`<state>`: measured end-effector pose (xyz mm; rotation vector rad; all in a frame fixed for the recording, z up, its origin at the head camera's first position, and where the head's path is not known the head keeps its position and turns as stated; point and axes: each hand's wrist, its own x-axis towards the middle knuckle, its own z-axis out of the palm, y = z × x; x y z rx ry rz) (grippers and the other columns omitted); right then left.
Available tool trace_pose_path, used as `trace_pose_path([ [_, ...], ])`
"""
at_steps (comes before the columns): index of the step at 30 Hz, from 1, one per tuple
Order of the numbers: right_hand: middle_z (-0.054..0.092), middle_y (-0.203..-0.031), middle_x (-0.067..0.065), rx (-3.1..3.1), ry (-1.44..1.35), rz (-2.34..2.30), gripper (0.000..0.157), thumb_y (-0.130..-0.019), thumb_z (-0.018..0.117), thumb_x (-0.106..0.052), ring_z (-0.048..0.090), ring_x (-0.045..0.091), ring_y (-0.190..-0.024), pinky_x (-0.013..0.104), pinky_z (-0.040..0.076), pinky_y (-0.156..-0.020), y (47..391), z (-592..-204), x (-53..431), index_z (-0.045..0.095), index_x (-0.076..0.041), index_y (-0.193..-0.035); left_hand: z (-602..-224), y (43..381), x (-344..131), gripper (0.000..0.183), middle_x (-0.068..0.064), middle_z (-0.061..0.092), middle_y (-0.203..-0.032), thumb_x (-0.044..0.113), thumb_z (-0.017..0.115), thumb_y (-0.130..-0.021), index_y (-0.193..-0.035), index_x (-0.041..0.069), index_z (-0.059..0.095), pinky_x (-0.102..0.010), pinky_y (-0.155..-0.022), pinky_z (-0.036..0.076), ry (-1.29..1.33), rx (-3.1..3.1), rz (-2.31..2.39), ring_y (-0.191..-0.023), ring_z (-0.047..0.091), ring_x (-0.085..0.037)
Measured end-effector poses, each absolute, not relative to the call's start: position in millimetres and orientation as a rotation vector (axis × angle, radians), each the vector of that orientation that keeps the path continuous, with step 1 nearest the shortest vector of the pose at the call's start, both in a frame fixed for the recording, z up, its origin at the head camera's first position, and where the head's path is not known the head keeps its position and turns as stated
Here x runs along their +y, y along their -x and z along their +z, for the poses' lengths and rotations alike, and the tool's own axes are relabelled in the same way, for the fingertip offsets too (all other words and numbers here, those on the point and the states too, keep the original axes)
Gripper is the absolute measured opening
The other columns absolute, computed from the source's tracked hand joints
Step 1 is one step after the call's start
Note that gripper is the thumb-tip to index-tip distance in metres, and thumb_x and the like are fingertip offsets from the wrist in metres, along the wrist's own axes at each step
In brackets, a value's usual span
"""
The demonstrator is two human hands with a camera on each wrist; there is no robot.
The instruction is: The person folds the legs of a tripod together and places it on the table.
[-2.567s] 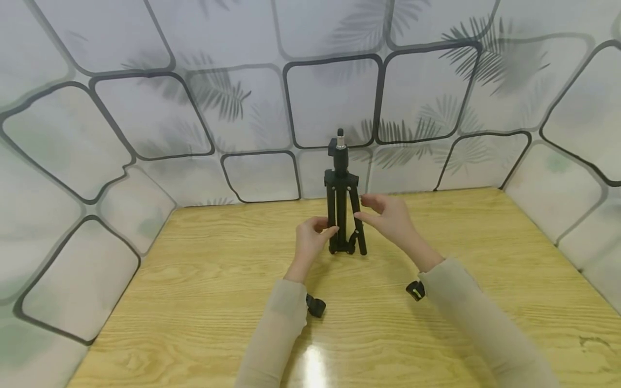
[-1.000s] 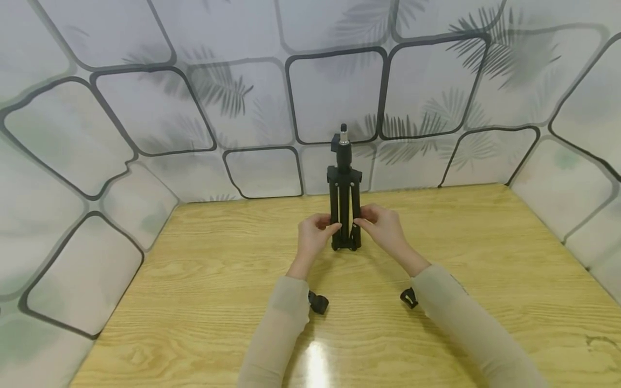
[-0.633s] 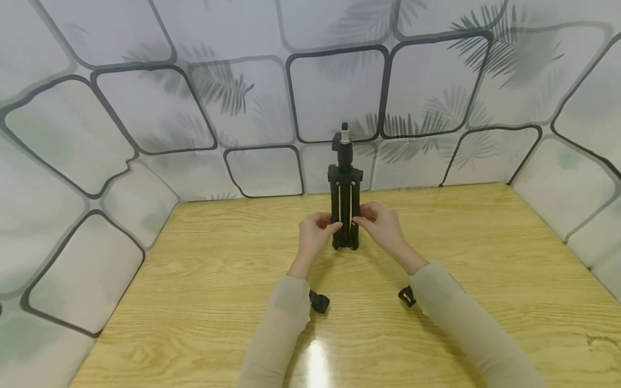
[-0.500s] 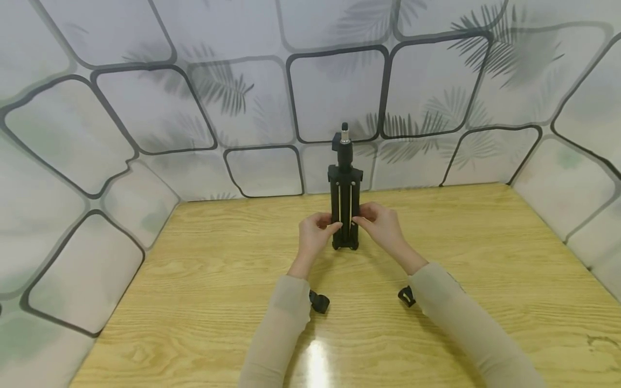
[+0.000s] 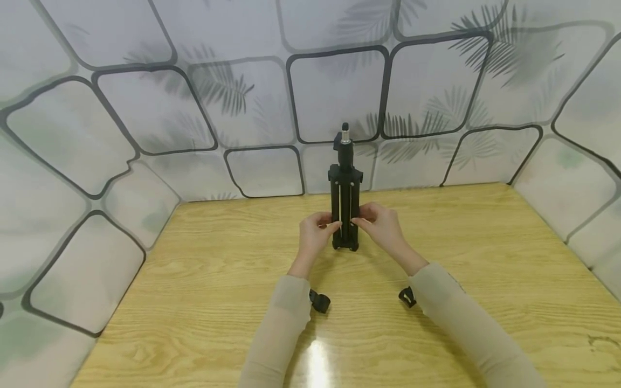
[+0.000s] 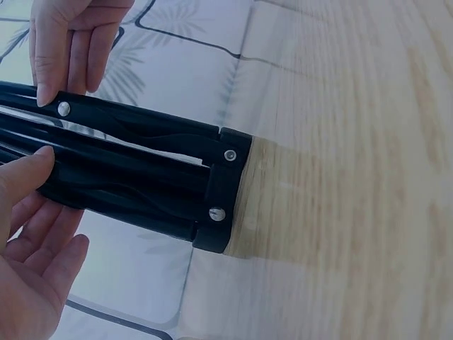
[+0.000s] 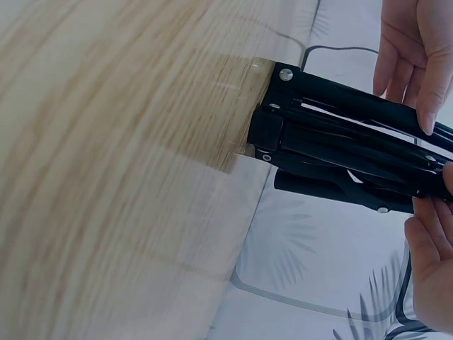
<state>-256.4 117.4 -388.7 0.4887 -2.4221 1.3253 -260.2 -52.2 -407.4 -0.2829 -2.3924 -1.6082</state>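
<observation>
A black folded tripod stand [image 5: 345, 175] with a silver-and-black tip stands upright on the wooden table. Its legs lie close along the centre column. My left hand [image 5: 312, 235] pinches the left leg low down, thumb in front and fingers behind. On the opposite side, my right hand [image 5: 386, 229] pinches the right leg at about the same height. The left wrist view shows the tripod's riveted lower end [image 6: 225, 180] against the table, with the left thumb on a leg. In the right wrist view, another leg [image 7: 304, 185] sticks out slightly at the back.
A pale wall covering [image 5: 262, 113] with dark outlines and leaf prints rises behind the wooden table [image 5: 218, 302] and along its sides. Small black pieces [image 5: 320, 302] show beside the left sleeve and beside the right sleeve [image 5: 406, 297].
The tripod's right leg, splayed outward at first, has swung in against the column. My right hand moved left and down with it and now grips it. In the last half second almost nothing moved.
</observation>
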Motion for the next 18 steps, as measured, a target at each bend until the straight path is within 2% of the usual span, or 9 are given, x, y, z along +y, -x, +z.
trace_pose_path([
  [7,0.066,-0.085,0.013,-2.403,-0.499,1.360,0.020,-0.076,0.070,-0.009,0.063,0.023,-0.077,0.034,0.051,-0.069,254.7,-391.3,117.7,0.063,0.001,-0.092,-408.4,261.9,-53.8,0.024,-0.010,0.064,-0.095,0.017,0.068,-0.079,-0.097,0.001,0.066,-0.028,-0.077,0.048,0.306,-2.383,-1.624,-0.090,0.059,-0.021],
  [18,0.066,-0.082,0.012,-2.356,-0.514,1.356,0.017,-0.075,0.071,-0.008,0.063,0.023,-0.077,0.034,0.051,-0.070,253.2,-391.6,117.4,0.064,0.001,-0.088,-408.1,264.9,-54.6,0.024,-0.009,0.065,-0.092,0.017,0.069,-0.078,-0.095,0.000,0.066,-0.028,-0.076,0.048,0.331,-2.400,-1.577,-0.087,0.060,-0.019],
])
